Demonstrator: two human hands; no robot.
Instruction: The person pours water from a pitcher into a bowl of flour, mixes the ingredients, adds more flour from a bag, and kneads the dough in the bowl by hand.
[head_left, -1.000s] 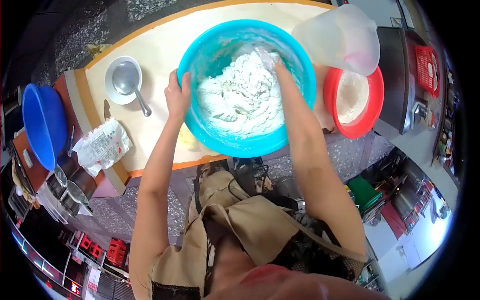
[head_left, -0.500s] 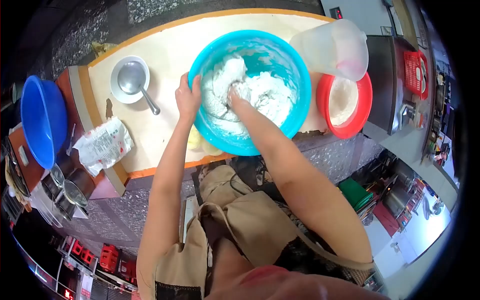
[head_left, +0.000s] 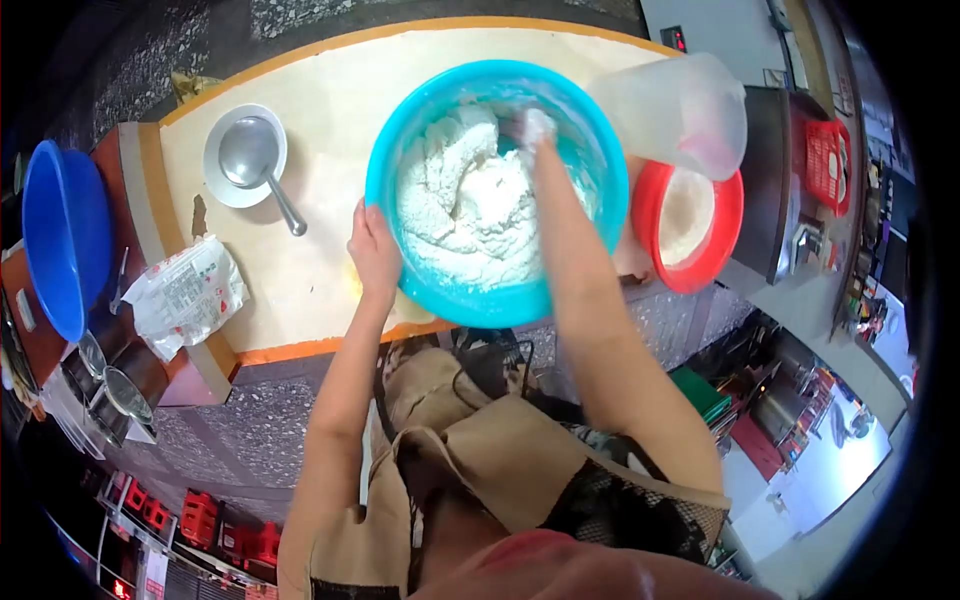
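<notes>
A big turquoise basin point(head_left: 376, 180) on the table holds a lumpy white dough point(head_left: 490, 195), loose and floury in places. My left hand point(head_left: 374, 250) grips the basin's left rim, thumb on top and the other fingers around the outside. Inside the basin, my right hand point(head_left: 532, 128) is near the far right wall, beside the dough and coated in white. Motion smears its fingers, so their pose is unclear.
Left of the basin are a white bowl point(head_left: 212, 180) with a metal ladle point(head_left: 248, 155) and a crumpled printed bag point(head_left: 190, 297). A translucent pitcher point(head_left: 665, 110) and a red basin point(head_left: 650, 225) of pale powder stand right. A blue basin point(head_left: 65, 235) is far left.
My right hand has moved from the dough's middle to the far right wall. The dough has a hollow where it was. My left hand keeps hold of the rim, slightly lower.
</notes>
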